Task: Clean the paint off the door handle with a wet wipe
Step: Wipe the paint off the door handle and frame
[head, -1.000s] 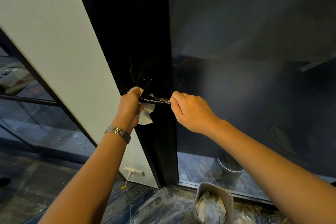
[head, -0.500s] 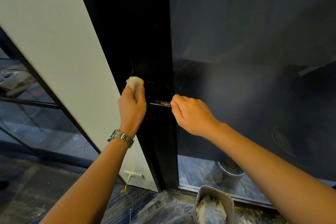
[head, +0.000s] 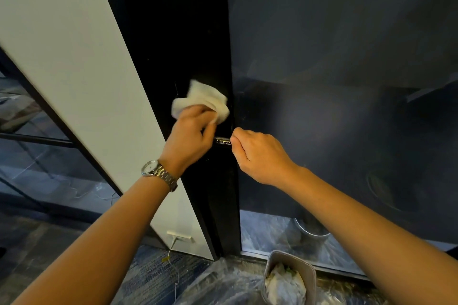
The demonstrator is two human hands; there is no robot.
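grips bunched white wet wipe (head: 203, 101) w/ l hand (head: 190, 136), fingers curled over its lower edge, pressing it on black door stile (head: 188, 44) just above door handle (head: 222, 141). holds handle's free end w/ r hand (head: 260, 156), fingers clenched round it. shows only a short horizontal stretch of handle between the two hands, w/ light marks on it, paint or glare can't tell. wears metal wristwatch (head: 158, 173) on l wrist. below r forearm: grey bin (head: 287, 252) w/ crumpled wipes (head: 285, 282) inside, beside clear plastic sheeting (head: 218, 285) on floor. left of stile: white wall panel (head: 69, 57) w/ wall socket (head: 179, 235) + cable (head: 171, 247) low down. right of stile: dark glass pane (head: 347, 57).
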